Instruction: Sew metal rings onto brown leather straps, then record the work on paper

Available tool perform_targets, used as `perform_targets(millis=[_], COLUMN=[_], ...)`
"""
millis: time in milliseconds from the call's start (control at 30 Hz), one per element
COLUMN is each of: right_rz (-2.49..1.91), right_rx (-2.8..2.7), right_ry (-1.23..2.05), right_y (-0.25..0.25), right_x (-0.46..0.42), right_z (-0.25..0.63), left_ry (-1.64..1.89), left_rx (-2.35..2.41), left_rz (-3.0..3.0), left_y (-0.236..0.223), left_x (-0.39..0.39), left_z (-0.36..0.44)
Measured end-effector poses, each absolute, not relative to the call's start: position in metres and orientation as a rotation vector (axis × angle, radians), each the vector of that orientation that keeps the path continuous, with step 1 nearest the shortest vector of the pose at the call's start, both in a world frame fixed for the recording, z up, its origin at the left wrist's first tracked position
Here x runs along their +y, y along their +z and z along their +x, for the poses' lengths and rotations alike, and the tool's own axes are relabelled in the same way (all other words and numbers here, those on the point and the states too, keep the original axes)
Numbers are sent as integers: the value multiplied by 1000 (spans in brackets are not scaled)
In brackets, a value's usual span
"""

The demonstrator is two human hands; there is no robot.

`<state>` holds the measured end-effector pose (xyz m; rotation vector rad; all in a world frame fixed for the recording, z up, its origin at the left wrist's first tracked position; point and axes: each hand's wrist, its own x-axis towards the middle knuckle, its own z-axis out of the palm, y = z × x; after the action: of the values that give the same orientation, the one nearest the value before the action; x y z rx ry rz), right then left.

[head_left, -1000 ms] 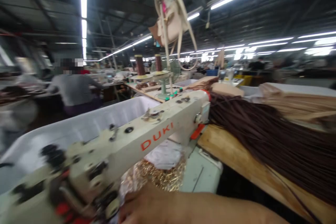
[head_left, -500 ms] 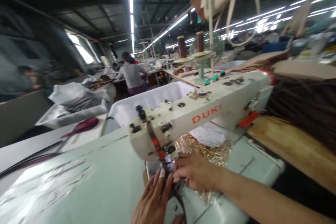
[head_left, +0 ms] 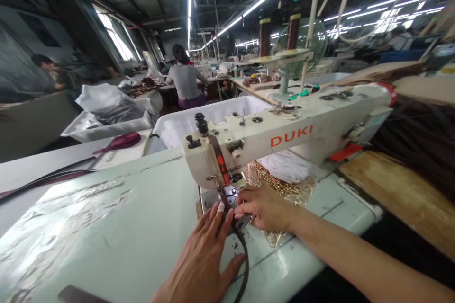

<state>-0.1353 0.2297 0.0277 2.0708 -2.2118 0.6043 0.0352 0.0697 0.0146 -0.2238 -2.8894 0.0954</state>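
Observation:
A dark brown narrow strap (head_left: 244, 258) runs from under the needle area of a white sewing machine (head_left: 256, 144) and curves toward me. My left hand (head_left: 204, 253) lies palm down on the machine bed, fingers stretched out and thumb apart, fingertips at the strap just in front of the presser foot. A white wrap covers one fingertip. Close to the needle on the right side, my right hand (head_left: 265, 208) has its fingers curled and pressed together. What they pinch is hidden; a greyish metal piece (head_left: 245, 221) shows beneath them.
Behind my right hand is a clear bag of gold-coloured metal hardware (head_left: 293, 189). Past the machine stand a white bin (head_left: 174, 125) and a thread stand with brown spools (head_left: 265, 38). A maroon piece (head_left: 122, 141) lies left. A person (head_left: 186, 78) sits ahead.
The view has shifted, so the machine sits further right and higher in the picture. Both hands keep about the same place at the needle. A dark strip now shows at the lower left.

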Motion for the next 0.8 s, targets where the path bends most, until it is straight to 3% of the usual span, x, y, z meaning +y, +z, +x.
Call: perform_targets(millis=[267,800], right_rz=[2055,2057], right_rx=[-2203,-2204], right_ry=[594,625], right_y=[31,26], right_x=[229,228], right_z=[-134,-135], left_ry=[445,568], left_rx=[-2693,-2607], left_rz=[-364,-426], left_y=[17,15], left_x=[70,67], left_z=[27,27])
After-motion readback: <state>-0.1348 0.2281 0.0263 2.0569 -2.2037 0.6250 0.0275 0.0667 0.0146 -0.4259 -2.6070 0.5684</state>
